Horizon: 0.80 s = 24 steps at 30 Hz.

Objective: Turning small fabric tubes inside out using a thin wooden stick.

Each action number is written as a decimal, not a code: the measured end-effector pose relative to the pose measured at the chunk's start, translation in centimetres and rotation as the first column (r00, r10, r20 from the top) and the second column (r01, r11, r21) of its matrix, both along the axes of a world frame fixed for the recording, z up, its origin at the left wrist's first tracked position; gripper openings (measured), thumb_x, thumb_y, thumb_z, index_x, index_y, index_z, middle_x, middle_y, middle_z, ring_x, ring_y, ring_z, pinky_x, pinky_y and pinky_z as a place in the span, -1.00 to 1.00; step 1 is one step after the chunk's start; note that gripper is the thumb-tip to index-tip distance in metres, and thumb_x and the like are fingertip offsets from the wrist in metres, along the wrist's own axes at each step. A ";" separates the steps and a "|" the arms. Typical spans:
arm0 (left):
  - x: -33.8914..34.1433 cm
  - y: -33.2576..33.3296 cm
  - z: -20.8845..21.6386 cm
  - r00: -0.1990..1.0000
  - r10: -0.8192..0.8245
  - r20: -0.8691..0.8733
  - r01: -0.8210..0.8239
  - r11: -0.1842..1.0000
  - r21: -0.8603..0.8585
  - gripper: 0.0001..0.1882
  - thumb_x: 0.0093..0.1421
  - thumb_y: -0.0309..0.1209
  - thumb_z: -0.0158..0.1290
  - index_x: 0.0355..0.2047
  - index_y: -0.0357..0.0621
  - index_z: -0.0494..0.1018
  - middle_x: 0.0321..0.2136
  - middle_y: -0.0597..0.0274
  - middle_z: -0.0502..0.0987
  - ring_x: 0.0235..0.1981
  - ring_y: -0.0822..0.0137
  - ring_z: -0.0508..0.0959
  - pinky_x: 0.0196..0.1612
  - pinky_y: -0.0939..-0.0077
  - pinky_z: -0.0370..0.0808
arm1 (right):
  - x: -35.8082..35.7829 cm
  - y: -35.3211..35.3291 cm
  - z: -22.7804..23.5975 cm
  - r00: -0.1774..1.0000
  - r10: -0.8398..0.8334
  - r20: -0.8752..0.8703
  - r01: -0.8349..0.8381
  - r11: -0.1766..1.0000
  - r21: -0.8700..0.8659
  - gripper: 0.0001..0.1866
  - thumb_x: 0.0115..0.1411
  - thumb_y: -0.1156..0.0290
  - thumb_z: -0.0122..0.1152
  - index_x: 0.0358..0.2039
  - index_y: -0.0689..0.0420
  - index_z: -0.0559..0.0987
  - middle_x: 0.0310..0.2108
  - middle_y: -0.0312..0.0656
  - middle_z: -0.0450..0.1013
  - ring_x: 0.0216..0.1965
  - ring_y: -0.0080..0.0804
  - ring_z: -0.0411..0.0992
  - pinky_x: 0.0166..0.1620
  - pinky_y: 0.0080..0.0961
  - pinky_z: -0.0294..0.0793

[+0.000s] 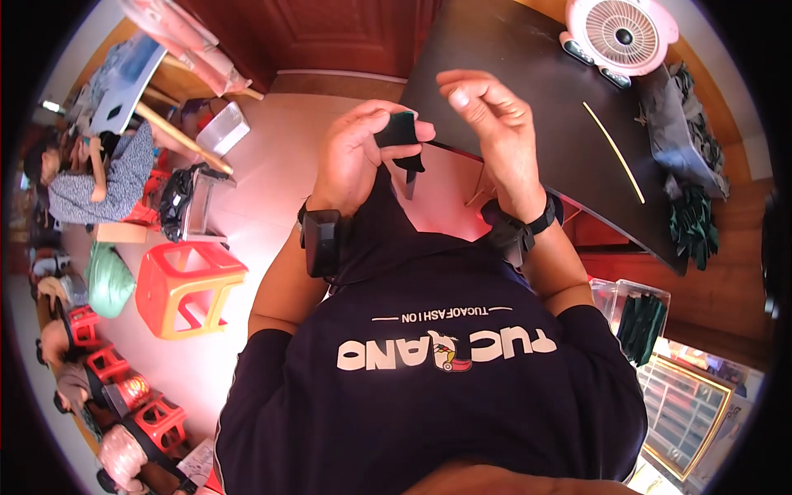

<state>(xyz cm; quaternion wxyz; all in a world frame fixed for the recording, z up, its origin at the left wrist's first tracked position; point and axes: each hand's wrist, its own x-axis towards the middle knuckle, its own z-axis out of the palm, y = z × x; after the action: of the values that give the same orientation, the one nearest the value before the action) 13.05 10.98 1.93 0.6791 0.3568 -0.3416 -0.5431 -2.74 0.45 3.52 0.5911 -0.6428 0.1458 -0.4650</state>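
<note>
A small dark green velvety fabric piece (401, 129) is held in my left hand (353, 144), pinched between the thumb and fingers. Part of the dark fabric hangs below those fingers. To the right, my right hand (500, 124) is raised near the edge of the black table (503, 49), apart from the fabric. Its fingers are curled with the thumb brought up against them. Whatever lies between those fingertips, if anything, is too small or hidden to make out.
On the table are a pink and white fan (624, 36), a thin pale stick (614, 153) and a grey bin (685, 136) of dark fabric. More green fabric (693, 223) hangs at its corner. An orange-red stool (186, 289) stands at left; other people (107, 177) sit beyond.
</note>
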 end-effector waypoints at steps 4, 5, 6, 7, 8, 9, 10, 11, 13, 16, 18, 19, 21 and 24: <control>-0.1 -1.3 0.6 0.990 -0.090 -0.112 0.083 0.994 -0.067 -0.68 0.26 -0.34 -0.20 -0.17 -0.36 0.38 -0.28 -0.14 0.54 -0.20 0.06 0.57 -0.17 0.30 0.56 | -1.3 0.7 -0.8 0.997 -0.041 -0.065 0.032 0.992 -0.122 -0.81 0.07 0.44 0.31 -0.26 0.13 0.60 -0.16 -0.23 0.47 -0.12 -0.46 0.41 0.00 -0.49 0.35; 0.1 -1.7 0.5 0.967 -0.164 -0.197 0.142 0.982 -0.123 -0.68 0.27 -0.34 -0.21 -0.16 -0.36 0.37 -0.28 -0.16 0.53 -0.20 0.03 0.57 -0.18 0.28 0.57 | -1.6 0.7 -0.9 0.996 -0.058 -0.072 0.045 0.985 -0.169 -0.77 0.06 0.43 0.32 -0.24 0.13 0.59 -0.16 -0.23 0.47 -0.12 -0.44 0.41 0.00 -0.47 0.35; 0.3 -2.3 0.2 0.918 -0.268 -0.292 0.220 0.957 -0.187 -0.68 0.29 -0.34 -0.24 -0.14 -0.36 0.35 -0.28 -0.20 0.52 -0.20 -0.04 0.56 -0.17 0.24 0.59 | -1.8 0.8 -1.0 0.995 -0.078 -0.064 0.067 0.985 -0.161 -0.77 0.06 0.43 0.32 -0.24 0.13 0.59 -0.16 -0.23 0.47 -0.12 -0.44 0.41 0.00 -0.47 0.35; 0.4 -2.7 0.1 0.915 -0.285 -0.286 0.242 0.954 -0.178 -0.68 0.29 -0.34 -0.24 -0.14 -0.36 0.35 -0.28 -0.20 0.52 -0.20 -0.04 0.56 -0.17 0.24 0.59 | -2.0 0.9 -1.0 0.994 -0.070 -0.082 0.055 0.984 -0.171 -0.74 0.04 0.42 0.34 -0.22 0.14 0.58 -0.16 -0.23 0.47 -0.12 -0.43 0.41 0.02 -0.44 0.35; 0.5 -3.0 0.0 0.889 -0.324 -0.324 0.273 0.943 -0.191 -0.67 0.29 -0.33 -0.25 -0.13 -0.36 0.34 -0.28 -0.23 0.52 -0.20 -0.07 0.56 -0.16 0.22 0.59 | -2.2 1.0 -1.1 0.993 -0.062 -0.099 0.043 0.983 -0.180 -0.71 0.02 0.41 0.36 -0.20 0.14 0.57 -0.17 -0.23 0.47 -0.13 -0.41 0.41 0.03 -0.41 0.34; 0.4 -3.5 0.0 0.859 -0.360 -0.364 0.302 0.931 -0.208 -0.67 0.30 -0.33 -0.25 -0.13 -0.37 0.33 -0.28 -0.25 0.51 -0.20 -0.11 0.55 -0.15 0.21 0.59 | -2.4 1.2 -1.3 0.991 -0.057 -0.122 0.033 0.981 -0.193 -0.64 0.03 0.43 0.36 -0.14 0.17 0.51 -0.19 -0.21 0.46 -0.18 -0.46 0.42 -0.07 -0.44 0.43; 0.4 -4.0 -0.1 0.845 -0.394 -0.362 0.323 0.915 -0.241 -0.67 0.29 -0.33 -0.25 -0.13 -0.36 0.33 -0.26 -0.30 0.50 -0.17 -0.16 0.53 -0.14 0.20 0.59 | -2.7 1.5 -1.4 0.987 -0.019 -0.161 0.004 0.996 -0.094 -0.61 0.03 0.44 0.36 -0.12 0.19 0.48 -0.20 -0.20 0.45 -0.21 -0.50 0.42 -0.16 -0.49 0.47; 0.4 -4.4 0.0 0.840 -0.406 -0.359 0.340 0.911 -0.235 -0.67 0.29 -0.33 -0.25 -0.13 -0.36 0.33 -0.26 -0.30 0.50 -0.17 -0.16 0.53 -0.14 0.20 0.59 | -2.9 1.9 -1.2 0.981 0.025 -0.195 -0.024 1.000 0.006 -0.59 0.04 0.44 0.36 -0.10 0.20 0.45 -0.21 -0.18 0.44 -0.23 -0.54 0.42 -0.24 -0.53 0.50; -0.1 -4.7 0.8 0.851 -0.379 -0.362 0.322 0.923 -0.209 -0.67 0.28 -0.33 -0.24 -0.13 -0.36 0.33 -0.23 -0.31 0.49 -0.14 -0.17 0.52 -0.13 0.17 0.58 | -2.8 2.1 -1.8 0.984 0.017 -0.177 -0.007 0.998 0.058 -0.63 0.07 0.48 0.32 -0.12 0.22 0.42 -0.28 -0.18 0.45 -0.32 -0.58 0.42 -0.37 -0.60 0.52; -0.9 -5.3 1.2 0.910 -0.348 -0.225 0.295 0.925 -0.238 -0.69 0.24 -0.36 -0.21 -0.15 -0.37 0.34 -0.19 -0.28 0.47 -0.10 -0.10 0.51 -0.04 0.12 0.52 | -3.0 1.4 -3.3 0.989 0.047 -0.138 -0.019 0.979 0.203 -0.76 0.11 0.52 0.26 -0.21 0.21 0.45 -0.43 -0.26 0.48 -0.41 -0.60 0.45 -0.36 -0.61 0.48; -1.2 -5.4 1.5 0.941 -0.308 -0.137 0.268 0.930 -0.251 -0.70 0.23 -0.37 -0.20 -0.16 -0.37 0.35 -0.19 -0.27 0.47 -0.09 -0.07 0.50 -0.01 0.11 0.49 | -3.2 1.1 -3.3 0.990 -0.003 -0.143 0.024 0.989 0.146 -0.77 0.10 0.51 0.27 -0.23 0.21 0.47 -0.42 -0.27 0.48 -0.41 -0.61 0.46 -0.34 -0.61 0.47; -1.3 -5.4 1.6 0.963 -0.266 -0.042 0.246 0.932 -0.267 -0.72 0.20 -0.41 -0.19 -0.18 -0.37 0.36 -0.19 -0.25 0.48 -0.09 -0.05 0.50 0.00 0.13 0.48 | -3.3 1.0 -3.2 0.988 -0.047 -0.149 0.061 0.994 0.087 -0.78 0.09 0.51 0.28 -0.25 0.20 0.48 -0.42 -0.27 0.49 -0.40 -0.62 0.46 -0.33 -0.61 0.47; -1.4 -5.5 1.7 0.972 -0.228 0.060 0.235 0.931 -0.279 -0.73 0.17 -0.45 -0.18 -0.20 -0.37 0.38 -0.20 -0.23 0.49 -0.08 -0.02 0.51 0.02 0.15 0.46 | -3.5 0.7 -3.0 0.985 -0.118 -0.129 0.120 0.993 0.001 -0.78 0.08 0.50 0.30 -0.26 0.20 0.49 -0.42 -0.27 0.49 -0.41 -0.61 0.46 -0.31 -0.60 0.47; -1.4 -5.6 1.6 0.971 -0.178 0.158 0.220 0.926 -0.308 -0.77 0.11 -0.52 -0.18 -0.30 -0.37 0.42 -0.22 -0.18 0.51 -0.11 0.03 0.52 0.00 0.22 0.45 | -3.7 0.5 -2.3 0.978 -0.187 -0.097 0.179 0.980 -0.088 -0.76 0.03 0.49 0.33 -0.27 0.17 0.51 -0.38 -0.26 0.49 -0.37 -0.57 0.46 -0.26 -0.58 0.46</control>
<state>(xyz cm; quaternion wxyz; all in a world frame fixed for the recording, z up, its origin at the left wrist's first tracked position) 11.60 5.34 3.56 0.6464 0.2382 -0.5030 -0.5219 -6.43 0.91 1.18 0.5115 -0.6728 0.2167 -0.4886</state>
